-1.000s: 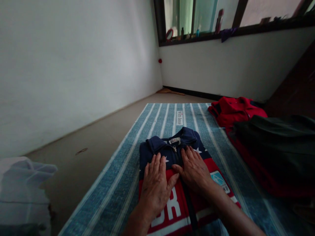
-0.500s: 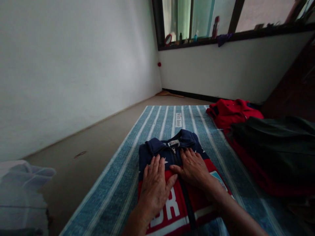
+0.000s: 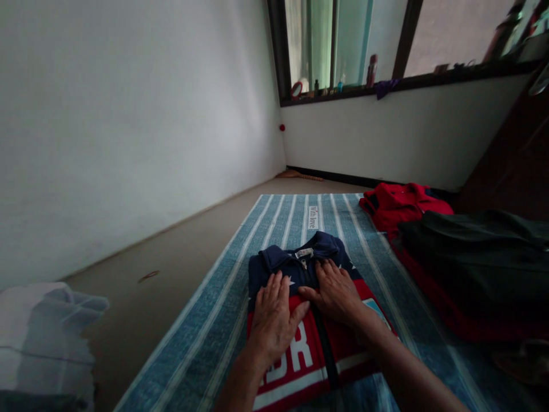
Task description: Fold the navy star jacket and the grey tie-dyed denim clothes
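Note:
A folded zip-up jacket (image 3: 302,337), navy at the collar and red below with white letters and stars, lies flat on a blue striped cloth (image 3: 201,320). My left hand (image 3: 274,315) rests palm down on its left front, fingers stretched toward the collar. On the right front, just below the zip pull, my right hand (image 3: 337,289) lies flat with its thumb pointing at the left hand. Both hands press on the fabric and grip nothing. The jacket's lower edge is partly hidden by my forearms.
To the right, a dark folded garment (image 3: 476,263) lies on red cloth, with a red garment (image 3: 403,206) behind it. White translucent plastic (image 3: 47,337) stands at the lower left. A window sill (image 3: 343,97) holds bottles and a small round mirror.
The view has tilted up slightly, so the scene sits lower. Both hands stay flat on the jacket in nearly the same places.

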Tool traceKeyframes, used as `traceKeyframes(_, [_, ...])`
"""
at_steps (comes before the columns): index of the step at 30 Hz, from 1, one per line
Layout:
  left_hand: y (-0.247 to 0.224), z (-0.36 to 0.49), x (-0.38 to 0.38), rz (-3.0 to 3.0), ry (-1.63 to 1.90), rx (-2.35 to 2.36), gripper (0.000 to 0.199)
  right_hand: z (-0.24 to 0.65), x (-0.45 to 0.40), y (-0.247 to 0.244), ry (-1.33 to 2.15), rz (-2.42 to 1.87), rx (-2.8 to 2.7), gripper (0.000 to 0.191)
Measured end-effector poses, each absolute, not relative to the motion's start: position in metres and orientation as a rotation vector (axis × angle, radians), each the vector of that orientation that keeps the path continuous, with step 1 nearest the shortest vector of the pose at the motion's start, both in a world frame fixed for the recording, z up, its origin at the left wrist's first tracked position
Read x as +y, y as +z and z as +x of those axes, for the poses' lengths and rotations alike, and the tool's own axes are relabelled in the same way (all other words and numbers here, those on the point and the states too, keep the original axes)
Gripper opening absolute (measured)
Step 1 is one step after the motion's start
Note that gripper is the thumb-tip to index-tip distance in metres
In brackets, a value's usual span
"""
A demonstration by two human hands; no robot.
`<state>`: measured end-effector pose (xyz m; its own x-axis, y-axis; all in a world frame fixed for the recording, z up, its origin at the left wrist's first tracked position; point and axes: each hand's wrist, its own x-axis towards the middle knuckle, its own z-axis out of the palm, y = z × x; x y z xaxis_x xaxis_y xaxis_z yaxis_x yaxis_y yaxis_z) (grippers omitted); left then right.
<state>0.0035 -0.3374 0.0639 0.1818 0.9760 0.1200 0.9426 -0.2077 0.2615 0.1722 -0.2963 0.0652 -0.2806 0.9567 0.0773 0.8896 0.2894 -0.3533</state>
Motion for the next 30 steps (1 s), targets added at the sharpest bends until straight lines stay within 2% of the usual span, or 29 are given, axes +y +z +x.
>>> traceKeyframes(2, [0.062, -0.001, -0.337, 2.288, 0.537, 1.846, 0.064, 0.176, -0.298, 0.066, 0.357, -1.658, -2.255, 0.077])
traceKeyframes(6, [0.06, -0.02, -0.336, 2.119, 0.933, 1.81, 0.052, 0.199, -0.301, 0.067, 0.377, -1.591, -2.034, 0.049])
traceKeyframes(10, [0.064, -0.043, -0.339, 1.845, 1.163, 1.933, 0.045, 0.235, -0.298, 0.063, 0.514, -1.616, -1.725, 0.041])
traceKeyframes(14, [0.069, -0.056, -0.347, 1.279, 1.156, 2.049, 0.043, 0.264, -0.295, 0.053, 0.882, -1.749, -1.438, 0.05])
traceKeyframes(19, [0.074, -0.055, -0.357, 0.748, 1.162, 1.75, 0.048, 0.274, -0.301, 0.04, 1.154, -1.733, -1.292, 0.055])
traceKeyframes(23, [0.079, -0.057, -0.357, 0.658, 1.143, 1.685, 0.039, 0.272, -0.303, 0.039, 1.405, -1.612, -1.079, 0.049])
traceKeyframes(30, [0.083, -0.059, -0.351, 0.685, 1.033, 1.587, 0.028, 0.268, -0.3, 0.048, 1.513, -1.59, -1.028, 0.028])
